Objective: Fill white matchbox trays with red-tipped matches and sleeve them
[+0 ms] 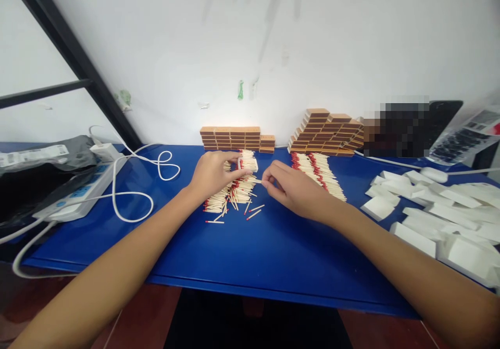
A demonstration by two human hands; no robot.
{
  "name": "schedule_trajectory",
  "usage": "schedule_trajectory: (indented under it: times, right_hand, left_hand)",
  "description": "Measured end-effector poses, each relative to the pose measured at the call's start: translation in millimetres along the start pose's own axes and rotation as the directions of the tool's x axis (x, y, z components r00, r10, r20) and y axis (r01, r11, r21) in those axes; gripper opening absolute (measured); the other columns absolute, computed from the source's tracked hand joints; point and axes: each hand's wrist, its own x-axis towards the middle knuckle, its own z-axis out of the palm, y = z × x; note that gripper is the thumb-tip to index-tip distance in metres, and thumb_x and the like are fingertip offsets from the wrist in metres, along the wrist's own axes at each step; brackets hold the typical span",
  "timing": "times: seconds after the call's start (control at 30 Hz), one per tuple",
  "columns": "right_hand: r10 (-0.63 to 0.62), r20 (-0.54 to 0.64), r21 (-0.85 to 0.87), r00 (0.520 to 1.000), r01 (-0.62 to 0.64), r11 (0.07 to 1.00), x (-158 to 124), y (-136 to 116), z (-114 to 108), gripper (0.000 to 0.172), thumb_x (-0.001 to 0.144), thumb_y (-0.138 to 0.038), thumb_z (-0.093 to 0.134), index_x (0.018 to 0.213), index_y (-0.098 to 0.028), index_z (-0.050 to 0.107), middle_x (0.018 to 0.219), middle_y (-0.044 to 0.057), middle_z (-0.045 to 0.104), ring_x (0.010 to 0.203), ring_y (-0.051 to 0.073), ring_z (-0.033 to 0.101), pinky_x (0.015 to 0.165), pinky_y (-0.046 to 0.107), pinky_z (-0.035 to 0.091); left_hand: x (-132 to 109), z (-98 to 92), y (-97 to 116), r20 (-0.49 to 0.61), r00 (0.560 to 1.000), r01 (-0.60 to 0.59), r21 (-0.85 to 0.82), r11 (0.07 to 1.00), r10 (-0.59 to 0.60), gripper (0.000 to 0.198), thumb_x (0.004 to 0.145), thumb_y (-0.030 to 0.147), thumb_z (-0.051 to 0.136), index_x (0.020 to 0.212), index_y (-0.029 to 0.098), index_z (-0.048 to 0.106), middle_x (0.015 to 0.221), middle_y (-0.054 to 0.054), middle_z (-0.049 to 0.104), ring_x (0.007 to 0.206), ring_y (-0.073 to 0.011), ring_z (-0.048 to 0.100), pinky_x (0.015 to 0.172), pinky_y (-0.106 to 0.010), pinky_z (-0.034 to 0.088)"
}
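My left hand (219, 174) is closed on a small white matchbox tray (253, 164), held over a pile of red-tipped matches (214, 201). To its right, my right hand (291, 185) pinches a matchstick (258, 182) between thumb and finger, close to the tray. Several loose matches (254, 214) lie scattered on the blue table in front of the pile. Rows of more matches (322, 174) lie behind my right hand, partly covered by it. How full the tray is cannot be made out.
Brown matchboxes stand against the wall in a low stack (230, 138) and a taller stack (324, 133). Many white trays (441, 208) are heaped at the right. A power strip (84, 192) and looping white cable (115, 182) occupy the left. A dark phone-like device (445, 125) leans at back right.
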Motion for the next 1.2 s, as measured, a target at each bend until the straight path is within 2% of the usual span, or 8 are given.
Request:
schedule_trajectory:
  times: [0.13,0.43,0.63,0.83,0.93,1.03,1.1,1.2]
  right_hand:
    - [0.017,-0.132,-0.004,0.991,-0.017,1.0,4,8,-5,0.011,0.104,-0.025,0.048,0.098,-0.021,0.055,0.1,0.006,0.061,0.081,0.017,0.058,0.072,0.031,0.041]
    - [-0.025,-0.139,-0.02,0.99,0.023,1.0,3,11,-1,0.011,0.104,-0.026,0.049,0.101,-0.021,0.059,0.101,0.007,0.063,0.08,0.017,0.058,0.07,0.031,0.041]
    - [-0.048,-0.165,-0.04,0.985,0.042,0.998,1,9,-2,0.011,0.102,-0.026,0.054,0.107,-0.02,0.063,0.101,0.006,0.064,0.074,0.015,0.056,0.067,0.03,0.041]
    - [-0.061,-0.216,0.006,0.975,0.064,0.998,0,2,-1,0.012,0.102,-0.027,0.054,0.102,-0.021,0.065,0.095,0.005,0.064,0.071,0.015,0.054,0.067,0.03,0.041]
    - [-0.034,-0.05,0.103,0.998,0.039,0.994,-1,-1,-2,0.008,0.098,-0.026,0.06,0.097,-0.021,0.067,0.093,0.004,0.063,0.074,0.015,0.056,0.068,0.03,0.042]
    - [-0.026,0.185,0.219,0.982,-0.016,0.976,-3,-1,-4,0.006,0.093,-0.026,0.068,0.097,-0.022,0.069,0.095,0.003,0.064,0.076,0.015,0.057,0.07,0.029,0.045]
    - [-0.028,0.265,0.253,0.964,-0.041,0.967,-4,-2,-4,0.01,0.091,-0.029,0.071,0.099,-0.022,0.069,0.096,0.003,0.064,0.078,0.015,0.057,0.071,0.029,0.045]
    - [-0.051,0.325,0.283,0.944,-0.046,0.958,-3,-4,-2,0.011,0.093,-0.031,0.07,0.097,-0.021,0.069,0.096,0.003,0.064,0.08,0.016,0.056,0.072,0.029,0.044]
  left_hand:
    - [-1,-0.7,3,0.029,0.999,-0.035,-0.034,0.999,0.036,0.038,0.083,0.055,0.083,0.105,0.024,0.081,0.102,-0.006,0.083,0.091,-0.0258,0.079,0.081,-0.037,0.059]
    - [-3,2.1,13,0.058,0.987,-0.149,-0.056,0.987,0.152,0.039,0.084,0.06,0.08,0.104,0.026,0.081,0.092,-0.004,0.082,0.082,-0.0214,0.075,0.076,-0.033,0.055]
    - [-4,2.2,16,0.066,0.988,-0.131,-0.076,0.988,0.136,0.041,0.085,0.06,0.08,0.106,0.025,0.081,0.092,-0.004,0.082,0.082,-0.0217,0.075,0.075,-0.033,0.055]
    - [-2,0.3,12,0.023,0.998,-0.059,-0.068,0.996,0.061,0.038,0.083,0.06,0.081,0.099,0.026,0.082,0.099,-0.004,0.083,0.086,-0.0232,0.078,0.079,-0.035,0.058]
    - [-1,-0.2,7,0.0,1.0,-0.016,-0.054,0.998,0.016,0.038,0.083,0.059,0.082,0.1,0.025,0.081,0.101,-0.005,0.083,0.091,-0.0256,0.079,0.081,-0.037,0.059]
    - [-1,0.2,2,-0.011,1.0,0.004,-0.025,1.0,-0.004,0.041,0.082,0.058,0.083,0.105,0.024,0.081,0.1,-0.006,0.083,0.09,-0.0263,0.079,0.08,-0.037,0.059]
    - [-1,0.6,1,-0.014,1.0,0.001,-0.009,1.0,-0.001,0.042,0.082,0.058,0.084,0.106,0.024,0.081,0.1,-0.005,0.083,0.09,-0.026,0.079,0.079,-0.037,0.058]
    - [-1,1.0,2,-0.016,1.0,-0.021,-0.007,1.0,0.021,0.042,0.082,0.057,0.084,0.107,0.024,0.081,0.102,-0.005,0.083,0.092,-0.0255,0.079,0.081,-0.037,0.059]
